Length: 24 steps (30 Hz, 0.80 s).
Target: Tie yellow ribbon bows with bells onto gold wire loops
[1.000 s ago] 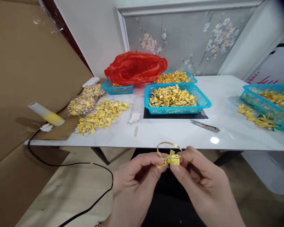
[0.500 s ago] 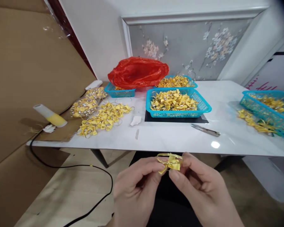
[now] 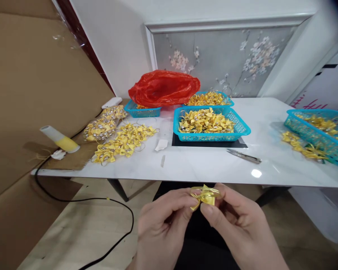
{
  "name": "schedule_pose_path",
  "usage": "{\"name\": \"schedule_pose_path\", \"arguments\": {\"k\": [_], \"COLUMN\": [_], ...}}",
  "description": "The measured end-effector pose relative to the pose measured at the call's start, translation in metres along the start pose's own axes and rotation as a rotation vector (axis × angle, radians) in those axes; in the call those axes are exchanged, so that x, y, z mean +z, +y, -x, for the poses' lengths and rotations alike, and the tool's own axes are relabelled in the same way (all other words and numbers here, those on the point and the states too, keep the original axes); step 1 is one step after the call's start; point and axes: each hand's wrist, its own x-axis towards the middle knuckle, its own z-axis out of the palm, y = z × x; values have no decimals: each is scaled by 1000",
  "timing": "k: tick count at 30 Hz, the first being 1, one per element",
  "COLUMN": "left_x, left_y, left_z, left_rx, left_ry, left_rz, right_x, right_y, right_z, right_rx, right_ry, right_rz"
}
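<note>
Left hand (image 3: 163,221) and right hand (image 3: 236,221) fingertip-to-fingertip around yellow bow (image 3: 205,195)

A glossy white table (image 3: 202,165) bears blue plastic mesh baskets (image 3: 243,129), a crinkled red plastic bag (image 3: 163,87) and metal scissors (image 3: 244,156).

Not much of the person shows here, just two bare hands coming in from about 6 o'clock. The left hand (image 3: 160,228) and the right hand (image 3: 239,228) have nothing on them as far as I can see: no gloves, rings or sleeves over the part in view. The wrists run off the bottom edge, so anything worn further up can't be made out. The fingers (image 3: 211,212) are slim, with short, plain, unpainted nails. Between the two hands, toward 6 o'clock, there's dark fabric, which looks like black clothing on the lap.
</note>
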Motion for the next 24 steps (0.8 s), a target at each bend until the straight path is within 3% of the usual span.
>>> {"name": "schedule_pose_path", "arguments": {"k": [6, 11, 15, 18, 24], "left_x": [-1, -2, -2, -2, -5], "left_y": [1, 3, 1, -3, -5], "left_z": [-2, -6, -6, -6, -10], "left_rx": [-146, -320, -371, -408, -658], "left_ry": [-2, 11, -16, -37, -81], "left_rz": [78, 90, 98, 125, 307], "right_x": [-1, -7, -4, -7, -51], "right_y": [-1, 6, 11, 11, 0], "right_z": [0, 2, 1, -3, -31], "right_rx": [123, -37, -149, -144, -118], "right_ry": [13, -30, 34, 90, -133], "right_rz": [-20, 92, 276, 400, 384]}}
